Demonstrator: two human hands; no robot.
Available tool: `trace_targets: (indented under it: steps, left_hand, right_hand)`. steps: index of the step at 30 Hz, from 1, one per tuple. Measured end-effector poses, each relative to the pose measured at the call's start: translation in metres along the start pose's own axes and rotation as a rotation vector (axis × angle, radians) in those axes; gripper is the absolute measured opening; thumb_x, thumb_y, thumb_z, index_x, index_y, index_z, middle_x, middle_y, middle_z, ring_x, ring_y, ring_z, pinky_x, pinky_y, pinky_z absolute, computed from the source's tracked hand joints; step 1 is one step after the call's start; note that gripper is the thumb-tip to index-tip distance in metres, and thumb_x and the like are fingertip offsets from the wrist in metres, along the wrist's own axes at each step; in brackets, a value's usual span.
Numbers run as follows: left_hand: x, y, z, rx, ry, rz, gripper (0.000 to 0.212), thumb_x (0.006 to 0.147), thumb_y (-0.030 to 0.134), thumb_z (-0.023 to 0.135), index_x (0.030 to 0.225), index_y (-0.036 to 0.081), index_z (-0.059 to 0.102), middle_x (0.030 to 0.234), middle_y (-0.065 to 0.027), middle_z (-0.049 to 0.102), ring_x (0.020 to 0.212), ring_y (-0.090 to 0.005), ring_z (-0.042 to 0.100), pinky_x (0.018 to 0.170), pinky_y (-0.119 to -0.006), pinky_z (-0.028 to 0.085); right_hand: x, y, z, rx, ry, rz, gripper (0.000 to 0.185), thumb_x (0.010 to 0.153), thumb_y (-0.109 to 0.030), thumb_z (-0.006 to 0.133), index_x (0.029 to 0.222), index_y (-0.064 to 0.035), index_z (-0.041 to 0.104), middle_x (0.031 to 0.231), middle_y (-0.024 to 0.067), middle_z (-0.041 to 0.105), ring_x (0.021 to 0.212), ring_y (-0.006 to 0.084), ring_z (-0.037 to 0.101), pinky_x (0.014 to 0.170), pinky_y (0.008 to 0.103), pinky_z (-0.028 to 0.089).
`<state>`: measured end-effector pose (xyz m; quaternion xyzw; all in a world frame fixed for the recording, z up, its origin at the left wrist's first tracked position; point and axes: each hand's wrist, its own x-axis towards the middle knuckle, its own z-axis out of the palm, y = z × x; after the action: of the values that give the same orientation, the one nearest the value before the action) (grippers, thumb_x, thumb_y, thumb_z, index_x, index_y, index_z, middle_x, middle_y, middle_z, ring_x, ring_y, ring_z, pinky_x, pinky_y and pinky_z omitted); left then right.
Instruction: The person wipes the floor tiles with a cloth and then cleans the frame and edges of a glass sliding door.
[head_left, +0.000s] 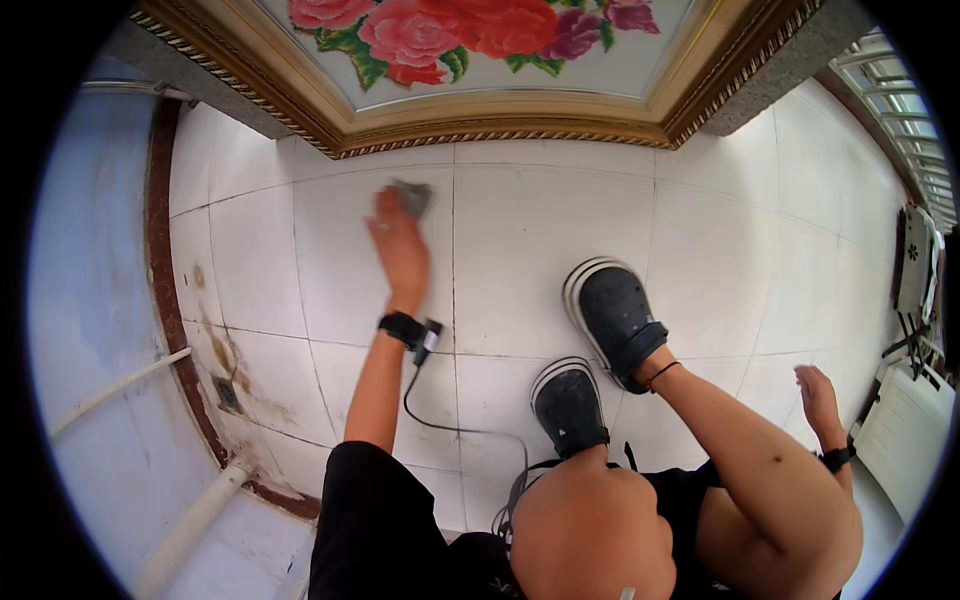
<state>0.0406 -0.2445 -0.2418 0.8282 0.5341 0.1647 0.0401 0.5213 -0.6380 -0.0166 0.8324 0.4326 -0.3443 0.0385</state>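
Observation:
My left hand (400, 251) reaches out over the white tile floor (555, 225), its fingers on a small grey cloth (415, 198). Both hand and cloth are blurred. On the left wrist is a black strap (403, 328) with a plug and cable (424, 345). My right hand (819, 397) is off to the right beyond my bent leg, holding nothing that I can see, its fingers loosely extended. Just ahead of the cloth stands a large gold-framed picture (502, 127) of red, pink and purple flowers.
My feet wear black clogs (615, 315) on the tiles. The cable (465, 430) runs back towards my lap. At left are a blue-white wall (97, 262), pipes (199, 517) and a stained floor drain (226, 394). Folded white furniture (904, 435) and a metal railing (892, 97) line the right side.

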Motion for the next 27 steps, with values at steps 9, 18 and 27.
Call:
trace_targets:
  steps: [9, 18, 27]
  left_hand:
    - [-0.116, 0.029, -0.049, -0.074, -0.467, 0.140, 0.058, 0.077, -0.001, 0.048, 0.133, -0.006, 0.032, 0.140, -0.0211, 0.033, 0.131, -0.0349, 0.031, 0.107, -0.050, 0.022]
    - [-0.040, 0.018, -0.042, -0.028, -0.206, -0.007, 0.056, 0.082, -0.004, 0.047, 0.136, -0.001, 0.030, 0.143, -0.0171, 0.030, 0.131, -0.0321, 0.031, 0.106, -0.050, 0.023]
    - [-0.049, 0.139, -0.068, -0.296, -0.577, 0.341, 0.064, 0.083, 0.017, 0.057, 0.139, 0.004, 0.028, 0.145, -0.0138, 0.028, 0.134, -0.0283, 0.026, 0.109, -0.048, 0.019]
  right_hand:
    - [-0.090, 0.101, 0.098, 0.142, -0.170, 0.306, 0.026, 0.074, 0.010, 0.048, 0.095, 0.0008, 0.059, 0.085, 0.0172, 0.060, 0.079, 0.0334, 0.060, 0.071, 0.0371, 0.050]
    - [0.025, -0.030, 0.033, -0.250, -0.005, -0.401, 0.030, 0.071, 0.009, 0.047, 0.098, 0.0007, 0.059, 0.093, 0.0166, 0.061, 0.087, 0.0328, 0.059, 0.077, 0.0397, 0.049]
    - [0.187, -0.269, 0.104, -0.009, 0.115, -1.306, 0.044, 0.075, -0.008, 0.059, 0.117, -0.0027, 0.049, 0.127, 0.0133, 0.049, 0.118, 0.0287, 0.046, 0.097, 0.0376, 0.038]
